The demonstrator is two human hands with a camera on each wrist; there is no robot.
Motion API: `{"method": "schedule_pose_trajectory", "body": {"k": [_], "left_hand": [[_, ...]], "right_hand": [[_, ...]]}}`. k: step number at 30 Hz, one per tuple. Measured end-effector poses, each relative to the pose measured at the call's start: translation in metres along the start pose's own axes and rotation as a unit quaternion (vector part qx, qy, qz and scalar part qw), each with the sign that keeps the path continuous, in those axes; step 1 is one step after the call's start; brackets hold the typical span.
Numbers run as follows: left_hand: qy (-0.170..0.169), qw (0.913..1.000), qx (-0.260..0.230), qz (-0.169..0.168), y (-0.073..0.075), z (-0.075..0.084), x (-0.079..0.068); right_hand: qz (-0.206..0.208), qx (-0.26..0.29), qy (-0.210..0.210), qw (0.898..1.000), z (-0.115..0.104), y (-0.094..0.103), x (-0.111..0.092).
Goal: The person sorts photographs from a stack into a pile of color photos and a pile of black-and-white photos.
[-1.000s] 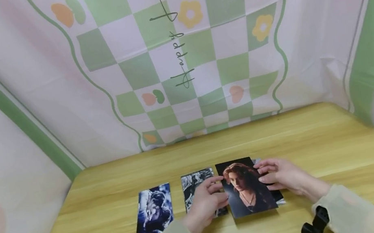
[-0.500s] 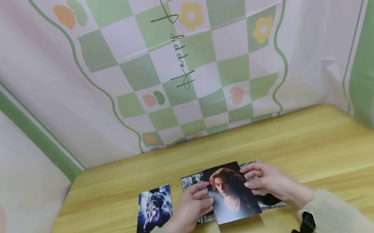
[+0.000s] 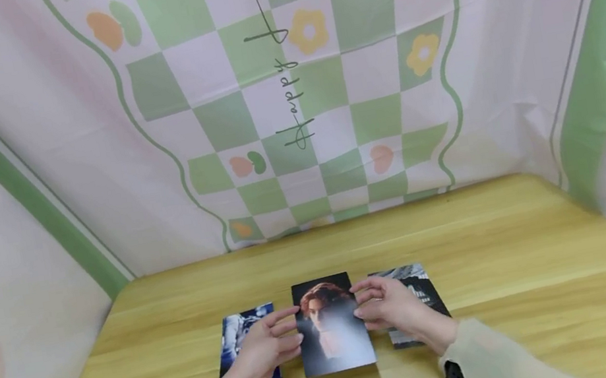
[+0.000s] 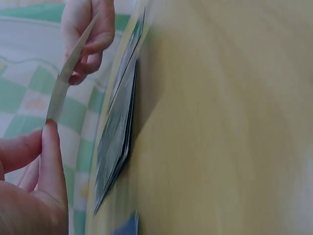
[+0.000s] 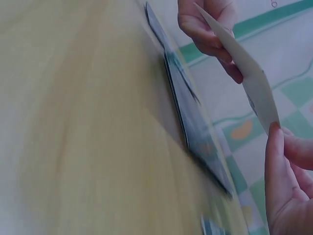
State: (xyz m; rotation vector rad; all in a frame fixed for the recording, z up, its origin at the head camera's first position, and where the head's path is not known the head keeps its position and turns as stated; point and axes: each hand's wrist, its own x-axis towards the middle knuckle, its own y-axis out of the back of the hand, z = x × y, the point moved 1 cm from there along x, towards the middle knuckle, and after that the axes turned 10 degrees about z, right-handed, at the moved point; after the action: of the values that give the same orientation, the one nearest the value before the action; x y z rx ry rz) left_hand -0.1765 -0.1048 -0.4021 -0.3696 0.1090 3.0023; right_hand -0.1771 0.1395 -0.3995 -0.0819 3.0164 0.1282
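Note:
Both hands hold one photo card [image 3: 333, 331], a dark portrait of a person with reddish hair, by its side edges. My left hand [image 3: 264, 352] pinches the left edge, and my right hand [image 3: 397, 307] pinches the right. In the left wrist view the held card [image 4: 58, 100] appears nearly edge-on, raised above the table. Below it lies a small stack of cards [image 4: 115, 137], which the held card covers in the head view. A blue-toned card [image 3: 236, 327] lies at the left, partly behind my left hand. At the right, a grey-black card [image 3: 432, 294] is partly covered by my right hand.
The cards lie on a yellow wood-grain table [image 3: 497, 236]. A green-and-white checkered curtain [image 3: 321, 79] hangs along its back edge, with more patterned cloth [image 3: 3, 266] at the left side. Each wrist wears a black strap.
Both hands have carried the portrait card left, from above the right-hand card to above the middle stack. The right card is now uncovered more; my left hand now overlaps the blue card.

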Motion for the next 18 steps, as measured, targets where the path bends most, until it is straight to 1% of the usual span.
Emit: {"method": "schedule_pose_trajectory", "body": {"k": [7,10,14,18], "left_hand": [[-0.018,0.9997,-0.015,0.009,0.036,0.001,-0.002],[-0.022,0.9997,-0.009,0.012,0.05,0.0,-0.003],[-0.029,0.9995,0.009,0.013,0.067,-0.001,-0.005],[-0.031,0.9989,0.029,0.018,0.081,-0.003,-0.008]], "right_hand": [[-0.003,0.048,-0.003,0.999,-0.003,-0.036,0.009],[-0.003,0.061,-0.008,0.998,-0.004,-0.05,0.013],[-0.008,0.053,-0.01,0.998,-0.006,-0.066,0.015],[-0.025,0.036,-0.005,0.999,-0.005,-0.081,0.019]]}}
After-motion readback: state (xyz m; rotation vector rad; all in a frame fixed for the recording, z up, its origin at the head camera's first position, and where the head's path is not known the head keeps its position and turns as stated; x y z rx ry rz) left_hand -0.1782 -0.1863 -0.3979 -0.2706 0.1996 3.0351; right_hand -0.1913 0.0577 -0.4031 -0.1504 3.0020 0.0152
